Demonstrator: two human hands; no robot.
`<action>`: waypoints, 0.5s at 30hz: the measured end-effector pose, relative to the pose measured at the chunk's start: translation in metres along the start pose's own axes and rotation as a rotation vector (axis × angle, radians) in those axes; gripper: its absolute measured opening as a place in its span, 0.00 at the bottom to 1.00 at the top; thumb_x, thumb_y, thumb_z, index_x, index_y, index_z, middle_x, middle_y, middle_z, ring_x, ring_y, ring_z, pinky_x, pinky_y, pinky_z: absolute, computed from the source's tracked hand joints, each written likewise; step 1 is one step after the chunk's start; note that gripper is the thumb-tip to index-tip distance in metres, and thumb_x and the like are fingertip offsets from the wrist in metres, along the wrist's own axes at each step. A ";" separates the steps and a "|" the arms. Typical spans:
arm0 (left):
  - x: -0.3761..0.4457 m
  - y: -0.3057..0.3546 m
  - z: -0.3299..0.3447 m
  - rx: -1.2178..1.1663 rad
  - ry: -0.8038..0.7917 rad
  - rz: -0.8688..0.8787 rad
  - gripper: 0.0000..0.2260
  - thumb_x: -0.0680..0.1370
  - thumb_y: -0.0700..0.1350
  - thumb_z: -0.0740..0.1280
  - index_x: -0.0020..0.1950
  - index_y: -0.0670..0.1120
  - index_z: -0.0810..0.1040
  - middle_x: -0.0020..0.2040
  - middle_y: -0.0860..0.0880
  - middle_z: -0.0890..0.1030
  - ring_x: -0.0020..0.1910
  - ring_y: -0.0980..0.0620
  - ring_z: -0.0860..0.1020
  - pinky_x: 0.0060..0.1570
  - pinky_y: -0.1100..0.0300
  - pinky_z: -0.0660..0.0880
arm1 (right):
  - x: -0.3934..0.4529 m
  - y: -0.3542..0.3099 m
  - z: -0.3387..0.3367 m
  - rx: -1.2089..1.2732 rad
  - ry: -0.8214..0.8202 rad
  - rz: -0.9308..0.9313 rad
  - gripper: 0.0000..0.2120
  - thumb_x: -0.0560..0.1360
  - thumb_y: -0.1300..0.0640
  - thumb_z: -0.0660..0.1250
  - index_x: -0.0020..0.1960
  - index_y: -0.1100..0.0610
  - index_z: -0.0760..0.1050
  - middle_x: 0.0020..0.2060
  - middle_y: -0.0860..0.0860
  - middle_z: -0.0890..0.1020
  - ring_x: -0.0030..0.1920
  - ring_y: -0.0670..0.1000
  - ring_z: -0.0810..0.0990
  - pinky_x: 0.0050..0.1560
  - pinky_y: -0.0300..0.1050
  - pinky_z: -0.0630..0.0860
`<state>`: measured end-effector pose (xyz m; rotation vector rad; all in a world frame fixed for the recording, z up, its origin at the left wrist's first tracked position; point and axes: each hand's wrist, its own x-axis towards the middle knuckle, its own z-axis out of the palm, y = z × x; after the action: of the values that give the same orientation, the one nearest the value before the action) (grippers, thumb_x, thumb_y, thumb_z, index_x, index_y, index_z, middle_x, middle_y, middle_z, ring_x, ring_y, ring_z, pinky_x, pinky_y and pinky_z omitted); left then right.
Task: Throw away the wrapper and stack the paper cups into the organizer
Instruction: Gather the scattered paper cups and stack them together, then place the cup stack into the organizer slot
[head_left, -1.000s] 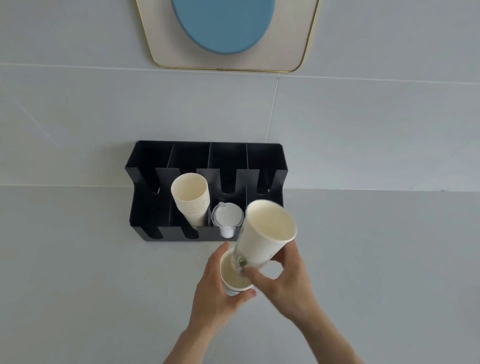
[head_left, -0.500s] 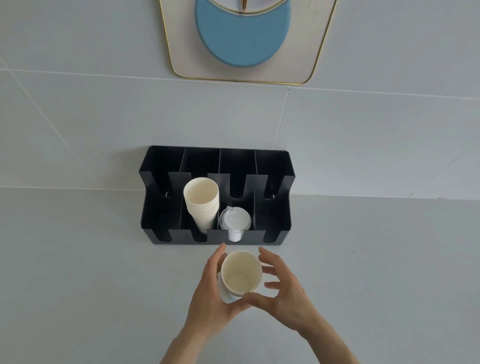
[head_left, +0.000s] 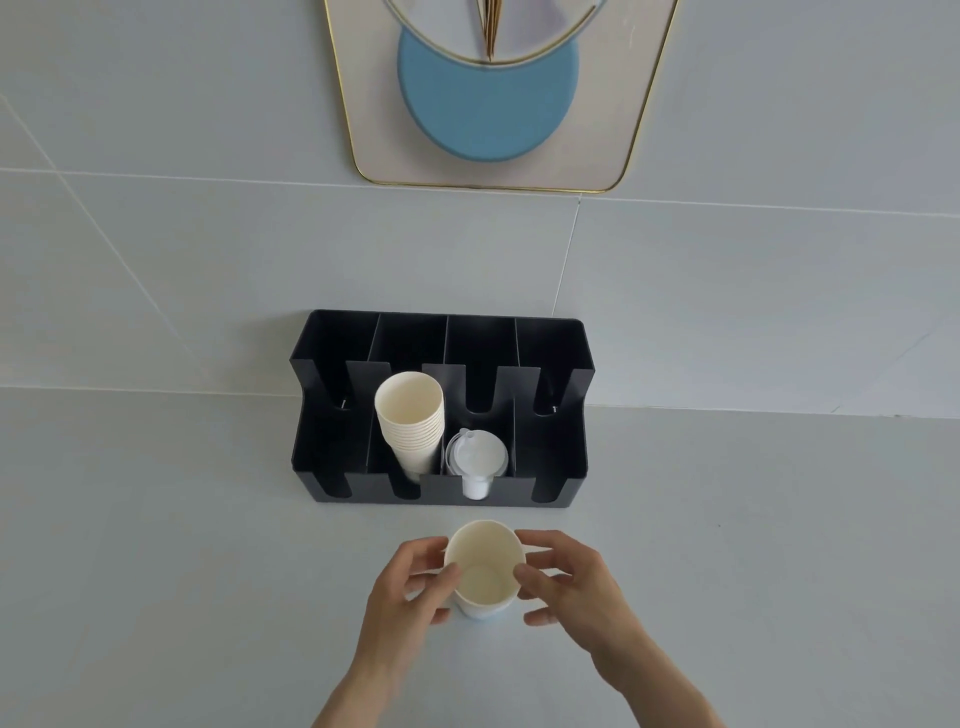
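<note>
A view from above, looking down at a person's two bare hands over a pale grey surface (head_left: 156, 597). Between the hands stands a paper cup (head_left: 484, 569), cream inside and white outside, upright with its open mouth facing up. A second rim shows low on its outer wall, so it appears to sit nested in another cup, though this is hard to confirm.

The left hand (head_left: 410, 590) curls around the cup's left side, thumb and fingertips touching the wall near the rim. The right hand (head_left: 569, 579) cups the right side, its thumb pressed on the rim and the other fingers spread loosely, some of them clear of the cup. Both hands are partly closed around the cup rather than clenched.

Just beyond the hands, against the tiled wall (head_left: 208, 260), sits a black organizer (head_left: 550, 447) with four compartments side by side, each with a notched front. The second compartment from the left holds a stack of paper cups (head_left: 410, 423), leaning back with the mouths tilted toward the camera. The third compartment, directly ahead of the hands, holds a stack of white plastic lids (head_left: 475, 460). The compartments ahead to the far left and far right show only dark interior.

Higher on the wall hangs a gold-edged decorative panel (head_left: 488, 98) with a blue disc in it.
</note>
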<state>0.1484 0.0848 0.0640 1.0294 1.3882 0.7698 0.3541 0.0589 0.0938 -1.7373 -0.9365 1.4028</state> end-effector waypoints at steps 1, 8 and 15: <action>-0.001 0.000 0.000 -0.007 0.010 -0.008 0.12 0.74 0.52 0.75 0.56 0.54 0.82 0.53 0.55 0.85 0.54 0.52 0.83 0.45 0.54 0.84 | 0.000 -0.001 0.000 0.012 0.005 0.008 0.13 0.76 0.59 0.73 0.56 0.45 0.84 0.47 0.51 0.87 0.45 0.54 0.87 0.43 0.52 0.87; -0.003 0.021 -0.002 -0.028 0.064 -0.006 0.07 0.74 0.45 0.76 0.51 0.50 0.84 0.49 0.51 0.87 0.45 0.48 0.86 0.46 0.51 0.85 | -0.004 -0.016 0.004 0.051 0.045 0.007 0.12 0.75 0.61 0.73 0.54 0.48 0.85 0.46 0.55 0.87 0.42 0.56 0.87 0.44 0.51 0.87; 0.005 0.091 -0.025 -0.088 0.028 0.125 0.07 0.76 0.45 0.74 0.53 0.49 0.83 0.47 0.48 0.88 0.45 0.47 0.86 0.48 0.50 0.84 | 0.001 -0.094 0.000 0.020 0.008 -0.143 0.09 0.77 0.59 0.72 0.53 0.48 0.85 0.42 0.55 0.88 0.43 0.57 0.87 0.48 0.53 0.86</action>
<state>0.1368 0.1285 0.1470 1.0469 1.3108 0.9329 0.3443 0.1056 0.1752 -1.6270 -1.0173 1.3075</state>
